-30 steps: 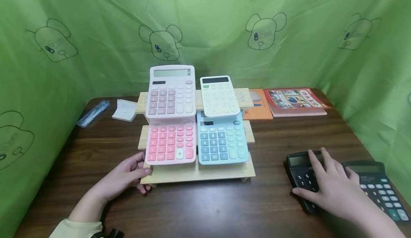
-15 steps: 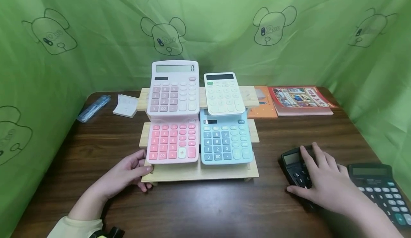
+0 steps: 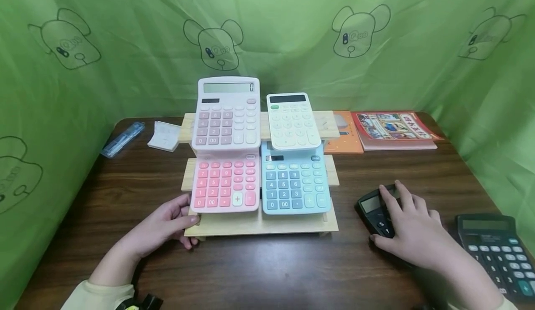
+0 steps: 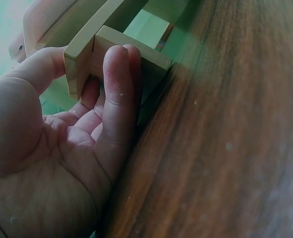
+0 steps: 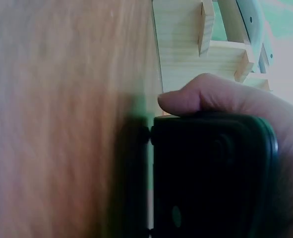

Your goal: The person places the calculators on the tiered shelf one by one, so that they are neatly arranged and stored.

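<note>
My left hand (image 3: 156,231) grips the front left corner of a tiered wooden stand (image 3: 259,226), thumb on top and fingers below, as the left wrist view shows. On the stand lean a lilac calculator (image 3: 227,115), a white calculator (image 3: 292,119), a pink calculator (image 3: 225,184) and a blue calculator (image 3: 294,184). At the right, my right hand (image 3: 418,238) spans a black calculator (image 3: 372,212), thumb at its left edge; the hand hides much of its keypad. In the right wrist view, this calculator (image 5: 210,168) sits low at the tabletop.
Another black calculator (image 3: 486,231) lies right of my right hand. Behind the stand at right are an orange booklet (image 3: 347,138) and a red-covered book (image 3: 394,128). A white paper pad (image 3: 164,135) and a blue clear packet (image 3: 123,139) lie at back left.
My right hand has slid the black calculator leftward, widening the gap to the other black one. The left hand keeps its hold on the stand. The head view has shifted slightly.
</note>
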Demonstrator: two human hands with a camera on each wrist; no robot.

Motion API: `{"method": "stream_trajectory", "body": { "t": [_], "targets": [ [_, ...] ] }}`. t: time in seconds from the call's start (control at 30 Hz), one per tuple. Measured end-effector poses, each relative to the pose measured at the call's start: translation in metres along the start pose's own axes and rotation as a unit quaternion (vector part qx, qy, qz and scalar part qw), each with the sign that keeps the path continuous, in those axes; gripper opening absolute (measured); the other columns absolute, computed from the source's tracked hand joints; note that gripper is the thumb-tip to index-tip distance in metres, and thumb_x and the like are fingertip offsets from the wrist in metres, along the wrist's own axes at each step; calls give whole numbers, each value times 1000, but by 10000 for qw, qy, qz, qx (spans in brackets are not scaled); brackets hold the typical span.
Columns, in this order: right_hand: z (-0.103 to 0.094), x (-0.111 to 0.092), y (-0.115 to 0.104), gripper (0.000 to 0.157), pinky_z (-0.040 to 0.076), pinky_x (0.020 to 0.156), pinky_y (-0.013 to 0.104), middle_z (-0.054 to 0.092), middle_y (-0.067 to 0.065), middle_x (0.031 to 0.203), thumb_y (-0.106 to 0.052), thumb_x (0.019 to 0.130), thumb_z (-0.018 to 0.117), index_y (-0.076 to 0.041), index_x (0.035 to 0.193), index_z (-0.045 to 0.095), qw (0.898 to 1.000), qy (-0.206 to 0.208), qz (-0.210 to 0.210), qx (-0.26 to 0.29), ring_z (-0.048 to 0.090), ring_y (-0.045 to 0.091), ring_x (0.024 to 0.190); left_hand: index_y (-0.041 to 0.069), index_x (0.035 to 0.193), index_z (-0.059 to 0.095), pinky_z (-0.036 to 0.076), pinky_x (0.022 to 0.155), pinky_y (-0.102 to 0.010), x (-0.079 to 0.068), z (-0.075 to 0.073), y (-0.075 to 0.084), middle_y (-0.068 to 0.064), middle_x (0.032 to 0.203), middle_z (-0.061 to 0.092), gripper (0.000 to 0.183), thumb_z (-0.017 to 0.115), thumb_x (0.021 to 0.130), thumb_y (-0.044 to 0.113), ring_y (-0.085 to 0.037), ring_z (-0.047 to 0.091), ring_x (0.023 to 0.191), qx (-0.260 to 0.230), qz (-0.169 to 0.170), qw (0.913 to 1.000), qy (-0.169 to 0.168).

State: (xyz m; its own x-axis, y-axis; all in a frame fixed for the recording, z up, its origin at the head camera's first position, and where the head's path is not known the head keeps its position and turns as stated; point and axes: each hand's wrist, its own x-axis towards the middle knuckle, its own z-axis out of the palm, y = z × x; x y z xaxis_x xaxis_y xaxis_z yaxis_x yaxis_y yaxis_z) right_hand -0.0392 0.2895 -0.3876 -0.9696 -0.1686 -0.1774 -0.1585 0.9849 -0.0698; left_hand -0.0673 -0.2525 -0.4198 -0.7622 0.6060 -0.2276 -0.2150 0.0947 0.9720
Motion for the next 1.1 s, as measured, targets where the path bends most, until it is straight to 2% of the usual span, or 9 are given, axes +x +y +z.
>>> {"method": "stream_trajectory", "body": {
  "t": [0.2,0.4,0.63,0.87,1.1],
  "targets": [
    [3,2,-6,118,36,71,71,7,29,154,-73,70,67,-13,156,12,9996,273,-68,42,29,56,121,-1,141,30,55,63,-59,2,0,0,-31,105,61,46,49,102,12,-48,64,78,66,-40,10000,40],
    [4,0,-10,117,37,71,65,10,27,154,-63,65,76,-17,155,17,9994,225,-210,141,29,53,121,-2,142,28,55,64,-59,-2,1,-4,-30,107,61,48,49,102,13,-49,64,79,20,-162,9998,112],
    [7,1,-14,117,34,71,67,10,27,154,-57,63,80,-17,155,20,9977,501,-158,426,28,55,121,-1,141,31,55,63,-59,-3,1,-2,-30,106,62,45,49,102,14,-49,64,78,121,-74,9998,167],
    [6,-1,-26,120,32,75,63,6,22,158,-54,62,84,-22,156,17,9918,905,-189,879,26,52,123,-2,139,32,55,64,-59,0,-1,1,-30,105,62,43,49,102,14,-48,64,79,109,-117,9998,100],
    [4,-7,-41,122,29,79,54,-1,9,161,-46,61,88,-22,156,16,9828,1194,-530,1306,25,45,126,-1,139,32,56,63,-58,-1,-1,-2,-30,105,62,43,49,102,13,-48,64,78,77,-93,9998,135]
  ]
}}
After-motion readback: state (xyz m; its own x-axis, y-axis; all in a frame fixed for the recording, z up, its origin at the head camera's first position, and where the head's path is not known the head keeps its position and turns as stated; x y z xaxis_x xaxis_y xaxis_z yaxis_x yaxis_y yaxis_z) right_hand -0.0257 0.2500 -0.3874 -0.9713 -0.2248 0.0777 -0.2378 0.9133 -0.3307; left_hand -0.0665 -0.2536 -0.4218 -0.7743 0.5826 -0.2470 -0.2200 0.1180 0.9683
